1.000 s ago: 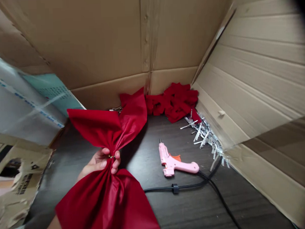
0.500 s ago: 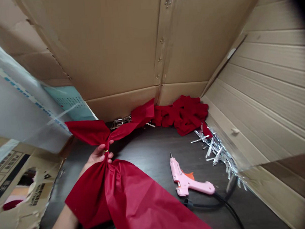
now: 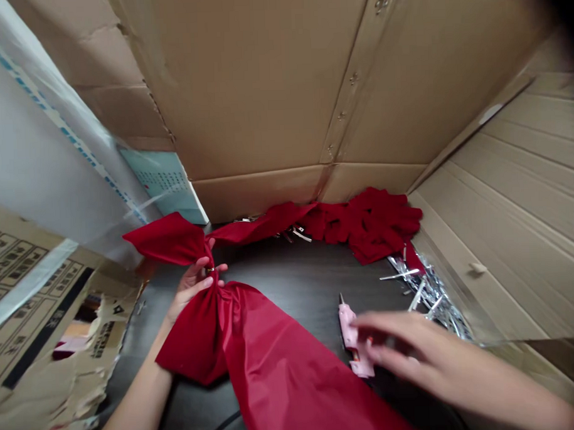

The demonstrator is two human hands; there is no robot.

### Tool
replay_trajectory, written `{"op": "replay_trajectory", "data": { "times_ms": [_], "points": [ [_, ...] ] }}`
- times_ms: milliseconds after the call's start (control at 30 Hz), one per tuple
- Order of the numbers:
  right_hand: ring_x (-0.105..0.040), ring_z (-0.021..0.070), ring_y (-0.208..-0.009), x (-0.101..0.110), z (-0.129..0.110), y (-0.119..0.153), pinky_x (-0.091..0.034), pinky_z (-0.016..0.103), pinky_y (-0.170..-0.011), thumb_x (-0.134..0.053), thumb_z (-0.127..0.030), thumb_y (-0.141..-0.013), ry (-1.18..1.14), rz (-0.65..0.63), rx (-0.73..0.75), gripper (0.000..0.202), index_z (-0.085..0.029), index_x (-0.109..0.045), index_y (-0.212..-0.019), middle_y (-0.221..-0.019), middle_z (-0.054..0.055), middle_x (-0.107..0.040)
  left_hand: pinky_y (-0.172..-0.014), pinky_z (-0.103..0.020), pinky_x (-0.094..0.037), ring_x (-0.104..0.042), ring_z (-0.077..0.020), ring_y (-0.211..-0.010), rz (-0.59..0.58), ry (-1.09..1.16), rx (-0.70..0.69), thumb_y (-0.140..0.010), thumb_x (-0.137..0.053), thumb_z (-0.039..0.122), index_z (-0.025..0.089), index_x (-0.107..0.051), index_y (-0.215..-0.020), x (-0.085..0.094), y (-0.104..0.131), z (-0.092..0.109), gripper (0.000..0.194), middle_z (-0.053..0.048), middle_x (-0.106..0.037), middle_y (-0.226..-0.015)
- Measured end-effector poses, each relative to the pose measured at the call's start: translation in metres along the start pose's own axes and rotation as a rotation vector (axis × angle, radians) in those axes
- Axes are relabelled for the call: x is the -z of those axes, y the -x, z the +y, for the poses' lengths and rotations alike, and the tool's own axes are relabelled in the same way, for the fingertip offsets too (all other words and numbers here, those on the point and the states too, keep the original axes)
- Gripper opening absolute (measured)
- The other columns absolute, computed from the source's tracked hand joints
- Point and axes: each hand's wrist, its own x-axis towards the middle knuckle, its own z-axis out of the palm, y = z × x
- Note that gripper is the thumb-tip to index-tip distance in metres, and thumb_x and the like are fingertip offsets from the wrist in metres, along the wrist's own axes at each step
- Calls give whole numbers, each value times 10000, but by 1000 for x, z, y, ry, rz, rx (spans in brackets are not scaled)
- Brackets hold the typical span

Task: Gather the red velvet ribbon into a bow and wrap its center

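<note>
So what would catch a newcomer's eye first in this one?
The big red fabric bow, spread across the dark table at the centre and pinched at its knot by the left hand. Then the right hand, blurred, over the pink glue gun, with cardboard walls closing in behind.

A dark wooden table [image 3: 299,283] carries red fabric [image 3: 278,366], pink glue gun [image 3: 350,322], silver clips [image 3: 428,295].

- Soft, even light, probably from overhead; no glare.
- Right hand [image 3: 405,352] motion-blurred.
- Wide-angle bending at edges, dark vignette top right.
- Centre reasonably sharp.
</note>
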Motion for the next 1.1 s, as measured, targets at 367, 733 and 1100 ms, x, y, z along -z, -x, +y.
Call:
{"op": "replay_trajectory", "data": {
  "times_ms": [367,733,1100],
  "points": [
    [-671,228,-906,5,23,-207,-449,260,-750,-538,-137,-828,389,28,-6,213,-137,-689,-980,-1008,131,-715,-707,-203,-607,-715,-146,-851,-62,-5,114,-684,-783,81,283,-746,-947,3,1,1,334,2,-740,-972],
    [-673,320,-904,-6,25,-215,-458,347,-711,-534,-127,-795,441,12,-132,168,-135,-650,-917,-1024,191,-681,-673,-213,-607,-699,-157,-850,-133,-14,165,-649,-819,113,289,-760,-910,5,-1,-2,320,-21,-726,-925],
    [-618,154,-724,0,-37,-79,-442,250,-671,-502,-273,-917,-157,123,181,177,-193,-641,-842,-791,21,-689,-649,-205,-592,-685,-149,-822,-261,48,250,-653,-817,140,290,-750,-976,-15,12,-15,362,-30,-709,-901]
  ]
}}
